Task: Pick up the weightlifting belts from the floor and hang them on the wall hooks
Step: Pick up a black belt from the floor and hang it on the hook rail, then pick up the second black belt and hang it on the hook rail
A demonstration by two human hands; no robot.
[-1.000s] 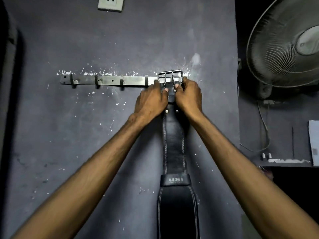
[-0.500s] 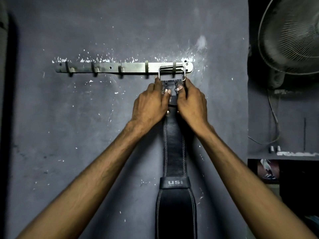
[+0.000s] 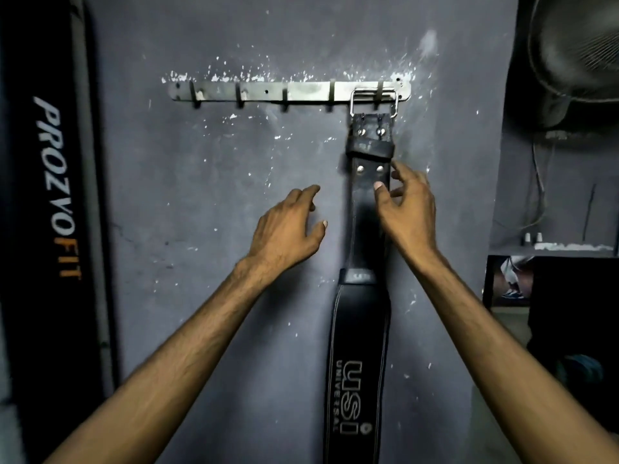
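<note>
Count, head view:
- black leather weightlifting belt (image 3: pixel 360 346) with white stitching: 1
- silver rectangular metal buckle (image 3: pixel 374 102) on it: 1
- round metal rivets on the belt's narrow strap: 4, in two pairs
- long steel hook rail (image 3: pixel 288 91) on the grey wall: 1
- hooks on the rail: 5, one carrying the buckle
- bare hands: 2, left hand (image 3: pixel 286 232) and right hand (image 3: pixel 407 209)
- round wire-caged fan (image 3: pixel 576 48): 1, partly out of view
- tall black "PROZYOFIT" panel (image 3: pixel 55 182): 1

Both arms outstretched; left grip (image 3: pixel 288 229) spread, empty; right grip (image 3: pixel 407 209) loosely spread, seemingly empty.
</note>
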